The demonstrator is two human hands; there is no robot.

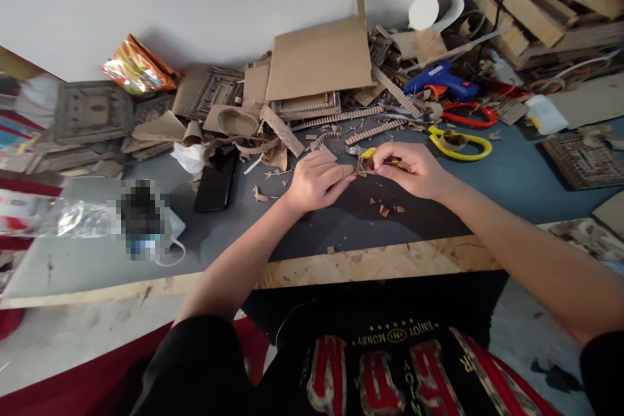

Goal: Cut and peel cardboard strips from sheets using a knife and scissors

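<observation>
Over the dark worktop, my left hand (319,182) and my right hand (412,170) face each other with fingers pinched. A small torn piece of brown cardboard (361,171) spans the gap between their fingertips. Its exact shape is too small to make out. Just behind my right fingers lies a yellow tool (368,153), mostly hidden by the hand. Beyond my left hand rests a curved strip of corrugated cardboard (327,136). Loose cardboard scraps (385,210) are scattered on the table below my hands.
Cardboard sheets (319,58) and corrugated pieces pile against the wall. At right are yellow-handled scissors (461,144), red-handled scissors (470,115), a blue glue gun (441,80) and a white bottle (546,114). A black phone (215,179) and a white mask (175,227) lie left.
</observation>
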